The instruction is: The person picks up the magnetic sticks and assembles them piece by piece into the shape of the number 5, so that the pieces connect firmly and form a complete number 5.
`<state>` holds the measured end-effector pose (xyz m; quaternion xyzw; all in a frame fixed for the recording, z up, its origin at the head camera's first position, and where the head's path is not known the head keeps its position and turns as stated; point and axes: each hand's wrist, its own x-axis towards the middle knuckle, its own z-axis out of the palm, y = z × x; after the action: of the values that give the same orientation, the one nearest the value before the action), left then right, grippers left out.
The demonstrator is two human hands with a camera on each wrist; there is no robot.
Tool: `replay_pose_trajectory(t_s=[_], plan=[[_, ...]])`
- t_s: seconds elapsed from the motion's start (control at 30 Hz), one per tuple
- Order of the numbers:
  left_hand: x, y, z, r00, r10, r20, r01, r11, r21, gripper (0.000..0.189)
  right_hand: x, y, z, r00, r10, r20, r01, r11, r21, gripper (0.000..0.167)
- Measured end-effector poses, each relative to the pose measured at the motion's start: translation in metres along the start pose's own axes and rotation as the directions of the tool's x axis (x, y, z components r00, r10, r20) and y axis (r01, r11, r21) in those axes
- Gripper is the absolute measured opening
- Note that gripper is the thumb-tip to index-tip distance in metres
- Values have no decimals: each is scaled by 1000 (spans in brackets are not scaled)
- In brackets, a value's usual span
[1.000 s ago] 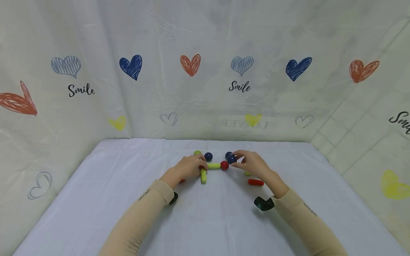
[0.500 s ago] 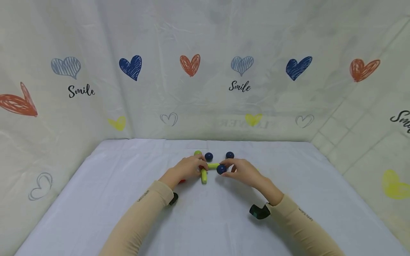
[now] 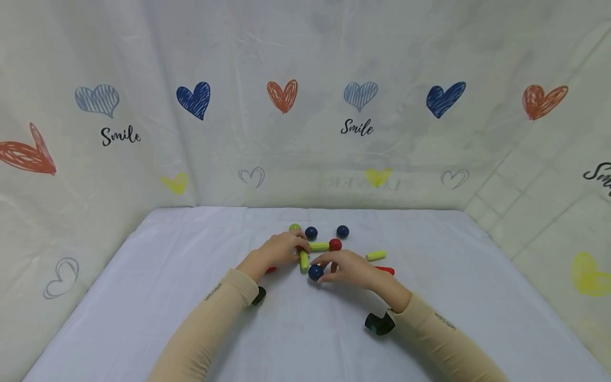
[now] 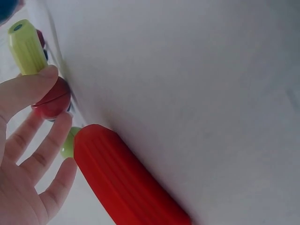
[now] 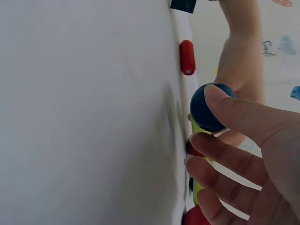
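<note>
My left hand [image 3: 281, 249] grips a red ball [image 4: 55, 101], mostly covered by the fingers in the head view. From it one yellow-green ribbed stick [image 3: 304, 261] points toward me, its free end showing a small hole in the left wrist view. A second yellow-green stick [image 3: 320, 246] runs right to another red ball [image 3: 335, 244]. My right hand [image 3: 348, 268] pinches a dark blue ball [image 3: 315, 272] between thumb and fingers, just beside the near end of the first stick.
Two blue balls [image 3: 311, 233] [image 3: 342, 231] and a green ball [image 3: 295, 227] lie farther back. A loose yellow-green stick [image 3: 376, 255] and a red stick [image 3: 384, 270] lie right of my right hand. Another red stick [image 4: 126, 178] lies by my left hand.
My right hand has carried the blue ball left and toward me, from beside the right-hand red ball to the near stick's end. The left hand has stayed in place.
</note>
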<state>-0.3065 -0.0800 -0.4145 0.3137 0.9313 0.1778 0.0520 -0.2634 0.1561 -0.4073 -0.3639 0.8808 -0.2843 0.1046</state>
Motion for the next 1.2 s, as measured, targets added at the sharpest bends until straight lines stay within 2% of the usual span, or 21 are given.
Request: replay_pose_trajectory(t_s=[0.33,0.67,0.93,1.2], plan=[[0,0,0,1000,15,3,-15,999,-32,26,10,-1,11,996,-61,64,64,997,-42,37],[-1,1,0,1000,3,12,-2,999,-49,23,15,0,14,991,-128,44,132,986,-104,39],[-3,2,-2,1000,-5,12,5,998,-61,25,17,0,15,989,-143,48,148,980,-130,40],[-2,2,-1,1000,29,5,-28,996,-89,26,18,-5,17,989,-144,40,148,981,-123,40]])
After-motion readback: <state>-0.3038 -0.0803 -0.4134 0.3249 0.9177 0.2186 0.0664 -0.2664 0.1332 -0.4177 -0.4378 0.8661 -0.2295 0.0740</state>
